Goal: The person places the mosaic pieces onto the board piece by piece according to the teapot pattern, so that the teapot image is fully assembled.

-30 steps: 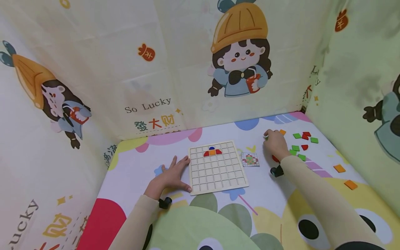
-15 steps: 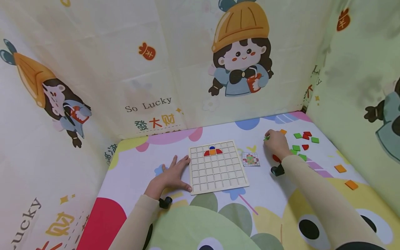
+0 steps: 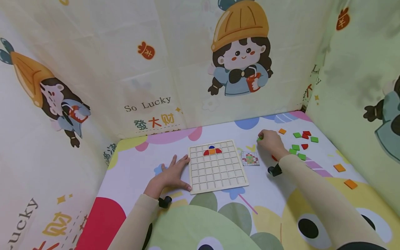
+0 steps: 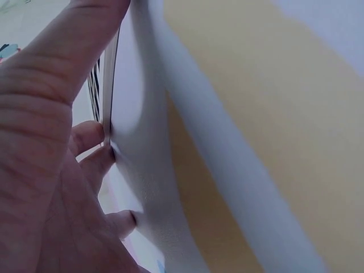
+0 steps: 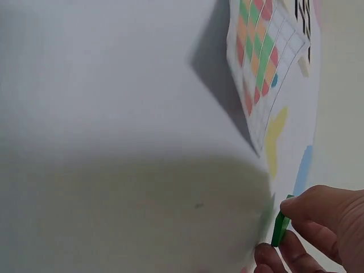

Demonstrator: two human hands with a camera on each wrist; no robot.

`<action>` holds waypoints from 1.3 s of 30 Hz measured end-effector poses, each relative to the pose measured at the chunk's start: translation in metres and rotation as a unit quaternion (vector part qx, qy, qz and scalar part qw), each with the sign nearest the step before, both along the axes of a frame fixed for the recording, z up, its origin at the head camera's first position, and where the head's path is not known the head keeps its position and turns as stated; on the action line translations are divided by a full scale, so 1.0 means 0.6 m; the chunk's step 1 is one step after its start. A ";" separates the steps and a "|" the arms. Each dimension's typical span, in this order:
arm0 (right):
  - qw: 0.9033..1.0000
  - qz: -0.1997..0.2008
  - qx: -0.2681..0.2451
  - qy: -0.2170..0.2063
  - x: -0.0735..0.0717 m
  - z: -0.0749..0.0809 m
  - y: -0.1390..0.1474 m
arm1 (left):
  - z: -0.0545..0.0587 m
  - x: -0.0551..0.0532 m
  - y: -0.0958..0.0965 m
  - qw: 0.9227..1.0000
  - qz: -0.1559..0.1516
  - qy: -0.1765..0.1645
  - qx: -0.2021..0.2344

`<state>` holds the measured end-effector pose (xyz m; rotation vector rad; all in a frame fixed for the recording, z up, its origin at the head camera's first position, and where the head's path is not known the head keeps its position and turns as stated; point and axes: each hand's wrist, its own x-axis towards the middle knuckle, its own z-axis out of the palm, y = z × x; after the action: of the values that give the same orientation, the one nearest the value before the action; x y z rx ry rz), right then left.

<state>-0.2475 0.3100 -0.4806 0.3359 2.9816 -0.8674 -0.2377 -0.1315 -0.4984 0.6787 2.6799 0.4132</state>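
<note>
A wooden grid board lies on the table. Near its far edge sit a blue piece, an orange square and a red piece on either side of that square. My left hand has its fingers spread and touches the board's left edge; in the left wrist view the thumb and fingertips meet that edge. To the right of the board, my right hand pinches a green tile between thumb and fingers. A small pattern card lies between the board and this hand.
Several loose green tiles and red pieces lie right of my right hand. One orange tile is behind it, and two more, such as this orange square, are nearer the right edge. Cloth-covered walls stand around the table.
My right hand has moved a little left toward the card and board, carrying the green tile away from the loose pieces. My left hand stays at the board's edge.
</note>
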 end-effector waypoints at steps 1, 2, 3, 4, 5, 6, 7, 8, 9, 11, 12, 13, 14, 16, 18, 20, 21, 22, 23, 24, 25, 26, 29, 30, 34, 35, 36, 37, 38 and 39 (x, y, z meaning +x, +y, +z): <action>1.000 0.004 -0.003 0.000 0.000 0.002 -0.003 | 0.000 0.000 0.000 1.000 0.000 0.000 0.000; 1.000 0.008 -0.008 0.000 0.000 0.004 -0.007 | 0.001 0.000 0.000 1.000 0.000 -0.001 0.000; 1.000 0.013 -0.012 0.001 -0.001 0.006 -0.010 | 0.001 0.000 0.000 1.000 0.001 -0.001 0.000; 1.000 0.019 -0.014 0.003 -0.001 0.007 -0.013 | 0.001 0.000 0.000 1.000 0.001 -0.001 0.000; 1.000 0.024 -0.016 0.004 -0.002 0.009 -0.017 | 0.001 0.000 -0.001 1.000 0.002 -0.001 0.000; 0.999 0.031 -0.018 0.006 -0.003 0.010 -0.021 | 0.001 0.000 -0.001 1.000 0.002 -0.001 0.000; 0.999 0.036 -0.018 0.007 -0.004 0.012 -0.024 | 0.002 0.000 -0.001 1.000 0.003 -0.001 0.001; 0.999 0.042 -0.017 0.009 -0.006 0.012 -0.028 | 0.002 0.000 -0.001 1.000 0.004 -0.001 0.001; 0.999 0.046 -0.014 0.011 -0.007 0.013 -0.031 | 0.002 0.000 -0.001 1.000 0.003 0.000 0.001; 0.998 0.053 -0.012 0.012 -0.008 0.013 -0.036 | 0.003 0.000 -0.001 1.000 0.003 -0.001 0.003; 0.998 0.057 -0.011 0.013 -0.008 0.013 -0.038 | 0.003 0.000 -0.001 1.000 0.002 0.000 0.003; 0.998 0.060 -0.010 0.014 -0.009 0.014 -0.040 | 0.003 0.000 -0.001 1.000 0.002 -0.001 0.004; 0.998 0.063 -0.008 0.015 -0.009 0.013 -0.042 | 0.003 0.000 -0.001 1.000 0.002 -0.001 0.003; 0.998 0.068 -0.007 0.016 -0.009 0.014 -0.046 | 0.003 0.000 -0.002 1.000 0.002 -0.001 0.002; 0.997 0.072 -0.007 0.015 -0.009 0.016 -0.052 | 0.002 0.000 -0.002 1.000 0.002 -0.002 0.001; 0.997 0.077 -0.006 0.016 -0.009 0.020 -0.058 | 0.002 0.001 -0.002 1.000 0.002 -0.002 0.001; 0.997 0.078 -0.006 0.016 -0.008 0.021 -0.062 | 0.002 0.001 -0.002 1.000 0.002 -0.002 0.001; 0.997 0.081 -0.005 0.016 -0.007 0.023 -0.066 | 0.002 0.001 -0.002 1.000 0.001 -0.002 0.000; 0.996 0.083 -0.006 0.015 -0.006 0.024 -0.070 | 0.002 0.001 -0.002 1.000 0.001 -0.002 0.001; 0.996 0.085 -0.005 0.015 -0.005 0.026 -0.074 | 0.003 0.002 -0.002 1.000 0.001 -0.002 0.001; 0.996 0.087 -0.007 0.015 -0.004 0.027 -0.078 | 0.003 0.002 -0.002 1.000 0.001 -0.001 0.001; 0.996 0.088 -0.010 0.013 -0.003 0.028 -0.082 | 0.003 0.002 -0.001 1.000 0.001 -0.001 0.000; 0.995 0.098 -0.019 0.014 -0.001 0.032 -0.094 | 0.005 0.003 -0.001 1.000 0.001 0.000 -0.001; 0.994 0.103 -0.019 0.016 0.000 0.033 -0.098 | 0.005 0.003 0.000 1.000 0.001 0.000 -0.001; 0.991 0.125 -0.018 0.034 0.003 0.037 -0.114 | 0.005 0.003 0.000 1.000 0.000 0.001 -0.004; 0.991 0.131 -0.019 0.038 0.004 0.038 -0.118 | 0.005 0.002 0.001 1.000 0.000 0.002 -0.004; 0.990 0.135 -0.020 0.041 0.005 0.039 -0.122 | 0.005 0.002 0.001 1.000 -0.001 0.002 -0.005; 0.989 0.139 -0.023 0.042 0.006 0.039 -0.126 | 0.005 0.002 0.001 1.000 -0.001 0.002 -0.005; 0.989 0.142 -0.026 0.042 0.006 0.039 -0.130 | 0.005 0.002 0.001 1.000 -0.001 0.002 -0.005; 0.988 0.144 -0.030 0.042 0.006 0.040 -0.135 | 0.005 0.002 0.001 1.000 -0.001 0.001 -0.006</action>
<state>-0.2437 0.2292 -0.4568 -0.1340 2.9640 -0.9534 -0.2366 -0.1308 -0.4956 0.6797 2.6819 0.3968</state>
